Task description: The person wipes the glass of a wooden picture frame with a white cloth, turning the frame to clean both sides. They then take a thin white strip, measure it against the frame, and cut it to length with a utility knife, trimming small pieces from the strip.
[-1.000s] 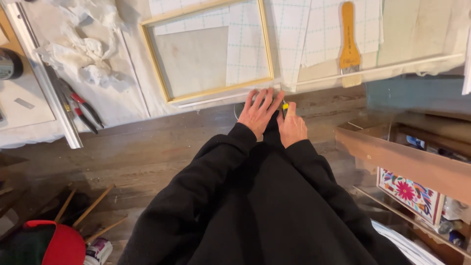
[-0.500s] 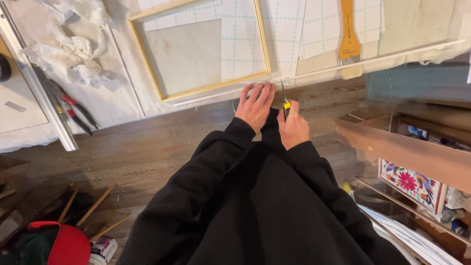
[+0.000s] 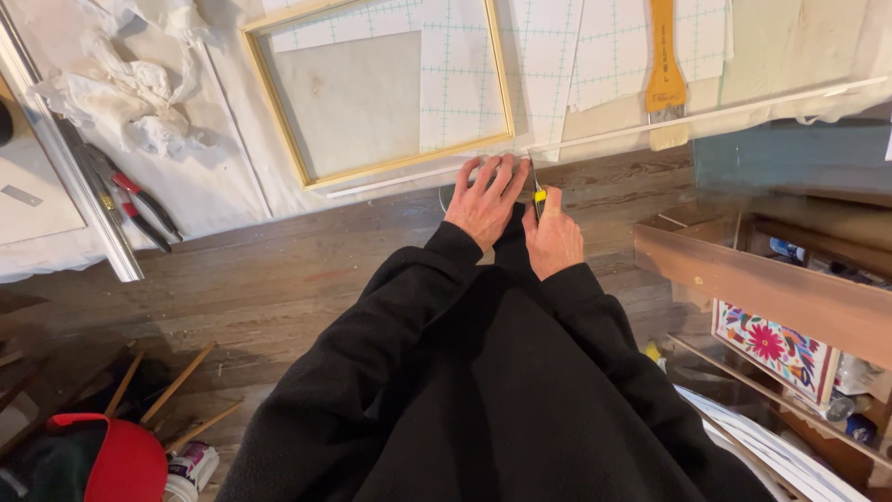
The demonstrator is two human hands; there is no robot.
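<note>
Fingers [image 3: 557, 200] still clamp the yellow knife [image 3: 538, 196], hands unmoved.

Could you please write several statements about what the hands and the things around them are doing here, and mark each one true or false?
1. The right hand grips a small tool with a yellow handle. True.
2. The left hand is closed in a fist. False: it lies flat with its fingers spread, beside the right hand.
3. A wooden frame lies on the white sheet beyond the hands. True.
4. The red-handled pliers are held in the left hand. False: they lie on the sheet far to the left, untouched.
5. A wide brush with a yellow handle lies beyond the right hand. True.
</note>
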